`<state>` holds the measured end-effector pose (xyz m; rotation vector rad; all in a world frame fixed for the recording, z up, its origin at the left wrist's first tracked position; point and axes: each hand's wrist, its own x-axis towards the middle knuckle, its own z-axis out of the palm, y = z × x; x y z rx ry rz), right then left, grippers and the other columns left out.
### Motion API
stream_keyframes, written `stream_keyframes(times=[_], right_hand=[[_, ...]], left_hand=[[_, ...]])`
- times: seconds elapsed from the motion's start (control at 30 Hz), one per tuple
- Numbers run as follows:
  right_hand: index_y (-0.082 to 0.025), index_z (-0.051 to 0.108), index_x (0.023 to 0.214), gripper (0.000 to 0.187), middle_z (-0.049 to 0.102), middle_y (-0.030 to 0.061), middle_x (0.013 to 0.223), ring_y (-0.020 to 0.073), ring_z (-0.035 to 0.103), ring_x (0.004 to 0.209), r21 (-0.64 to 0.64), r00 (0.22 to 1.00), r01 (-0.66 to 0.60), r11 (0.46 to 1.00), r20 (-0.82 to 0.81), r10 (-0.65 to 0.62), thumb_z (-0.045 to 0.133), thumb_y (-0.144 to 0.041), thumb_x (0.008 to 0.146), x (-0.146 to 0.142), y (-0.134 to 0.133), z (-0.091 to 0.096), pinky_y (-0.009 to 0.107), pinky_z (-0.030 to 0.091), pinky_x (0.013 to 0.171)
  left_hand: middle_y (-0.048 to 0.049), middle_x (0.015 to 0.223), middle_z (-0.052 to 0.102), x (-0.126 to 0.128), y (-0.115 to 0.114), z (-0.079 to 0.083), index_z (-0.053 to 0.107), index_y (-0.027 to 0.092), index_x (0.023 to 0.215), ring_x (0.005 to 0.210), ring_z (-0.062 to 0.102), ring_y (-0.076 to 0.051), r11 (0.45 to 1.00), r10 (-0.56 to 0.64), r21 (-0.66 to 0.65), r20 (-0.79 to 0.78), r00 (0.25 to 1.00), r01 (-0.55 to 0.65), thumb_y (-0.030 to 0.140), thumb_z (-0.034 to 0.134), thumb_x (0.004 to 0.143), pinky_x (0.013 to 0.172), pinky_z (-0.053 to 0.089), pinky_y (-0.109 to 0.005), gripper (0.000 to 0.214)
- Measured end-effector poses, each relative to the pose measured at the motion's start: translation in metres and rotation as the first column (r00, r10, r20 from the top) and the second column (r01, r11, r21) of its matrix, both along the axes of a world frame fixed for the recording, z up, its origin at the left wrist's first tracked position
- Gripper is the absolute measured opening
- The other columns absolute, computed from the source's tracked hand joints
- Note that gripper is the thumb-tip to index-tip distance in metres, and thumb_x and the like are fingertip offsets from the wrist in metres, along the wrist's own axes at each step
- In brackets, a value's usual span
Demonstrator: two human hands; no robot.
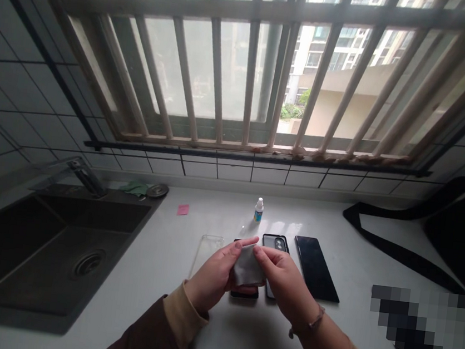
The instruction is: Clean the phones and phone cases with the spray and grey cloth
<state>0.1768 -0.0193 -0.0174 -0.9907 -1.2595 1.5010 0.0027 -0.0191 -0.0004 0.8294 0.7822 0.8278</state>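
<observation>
Both my hands meet over the middle of the white counter (162,278) and pinch a small grey cloth (247,268) between them. My left hand (215,276) grips its left edge, my right hand (283,278) its right edge. Under the cloth lies a dark phone (244,293), mostly hidden. A black phone case (275,243) lies just behind my right hand. To its right is a black phone (316,268), face up. A clear phone case (207,250) lies left of my left hand. A small white dropper bottle (258,209) stands behind them.
A dark sink (52,243) with a tap (87,177) fills the left of the counter. A pink note (182,209), a green cloth (136,187) and a metal strainer (157,190) lie near it. A black bag strap (396,249) runs along the right. A barred window (248,70) is behind.
</observation>
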Motion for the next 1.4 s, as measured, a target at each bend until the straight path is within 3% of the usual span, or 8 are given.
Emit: stream_keyframes(times=[0.1,0.2,0.33,0.43,0.53,0.93,1.13,1.4], right_hand=[[-0.016,0.081,0.096,0.045,0.075,0.0056,0.084,0.0167,0.062,0.073,-0.051,0.993,0.043,0.998,-0.109,-0.048,0.070,-0.060,0.094,0.001,0.002,-0.003,0.027,0.049,0.065],[-0.016,0.080,0.101,0.045,0.079,0.0086,0.095,0.0212,0.070,0.085,-0.159,0.943,0.148,0.976,-0.273,-0.188,0.077,-0.059,0.089,0.005,0.007,-0.006,0.032,0.058,0.077],[-0.019,0.077,0.102,0.043,0.079,0.0094,0.100,0.0235,0.074,0.088,-0.318,0.862,0.261,0.911,-0.347,-0.368,0.085,-0.055,0.081,0.012,0.017,-0.013,0.034,0.063,0.074],[-0.022,0.075,0.103,0.039,0.080,0.0097,0.103,0.0241,0.076,0.090,-0.344,0.837,0.274,0.898,-0.374,-0.399,0.084,-0.053,0.082,0.016,0.021,-0.017,0.034,0.064,0.074],[-0.022,0.074,0.102,0.036,0.080,0.0105,0.104,0.0250,0.077,0.091,-0.341,0.837,0.270,0.900,-0.379,-0.394,0.082,-0.052,0.085,0.017,0.021,-0.018,0.035,0.064,0.075],[-0.023,0.076,0.099,0.029,0.079,0.0078,0.100,0.0210,0.075,0.084,-0.343,0.867,0.255,0.904,-0.332,-0.371,0.081,-0.048,0.086,0.017,0.023,-0.027,0.032,0.063,0.072],[-0.020,0.075,0.099,0.031,0.079,0.0079,0.096,0.0186,0.074,0.077,-0.357,0.887,0.068,0.932,-0.406,-0.220,0.083,-0.047,0.086,0.015,0.016,-0.013,0.028,0.062,0.066],[-0.016,0.073,0.108,0.035,0.078,0.0081,0.099,0.0151,0.074,0.078,-0.277,0.831,-0.258,0.926,-0.552,0.067,0.082,-0.045,0.090,0.011,0.003,-0.002,0.025,0.061,0.070]], left_hand=[[-0.0162,0.125,0.073,-0.001,0.001,0.000,0.050,0.024,0.157,0.092,0.078,-0.031,0.999,-0.005,0.045,-0.093,0.996,0.010,0.061,0.055,0.101,0.075,0.065,-0.044,0.067],[-0.0123,0.100,0.077,-0.009,0.006,0.004,0.051,0.020,0.156,0.084,0.078,-0.030,0.935,0.217,0.349,-0.418,0.882,-0.065,0.058,0.055,0.101,0.078,0.062,-0.041,0.067],[-0.0130,0.103,0.075,-0.027,0.018,0.008,0.063,0.018,0.136,0.094,0.075,-0.031,0.707,0.681,0.702,-0.709,0.186,0.085,0.036,0.053,0.101,0.089,0.055,-0.042,0.040],[-0.0232,0.113,0.069,-0.037,0.024,0.004,0.063,0.008,0.123,0.098,0.073,-0.038,0.777,0.629,0.585,-0.738,-0.245,0.230,0.035,0.052,0.100,0.084,0.055,-0.046,0.037],[-0.0220,0.103,0.068,-0.042,0.026,-0.004,0.066,0.008,0.106,0.090,0.073,-0.039,0.868,0.493,0.407,-0.776,-0.395,0.284,0.036,0.052,0.100,0.077,0.055,-0.046,0.032],[-0.0186,0.080,0.069,-0.046,0.032,-0.010,0.060,0.008,0.109,0.077,0.074,-0.033,0.845,0.527,0.460,-0.801,-0.283,0.273,0.026,0.026,0.108,0.064,0.049,-0.036,0.039],[-0.0031,0.074,0.066,-0.037,0.030,-0.001,0.049,0.020,0.119,0.063,0.068,-0.023,0.739,0.650,0.673,-0.725,0.229,0.036,0.036,0.030,0.109,0.061,0.047,-0.031,0.027],[0.0095,0.052,0.049,-0.009,0.026,-0.024,0.060,0.018,0.108,0.037,0.038,-0.008,0.949,0.299,0.200,-0.316,0.900,-0.245,0.047,0.063,0.094,0.039,0.027,-0.018,0.032]])
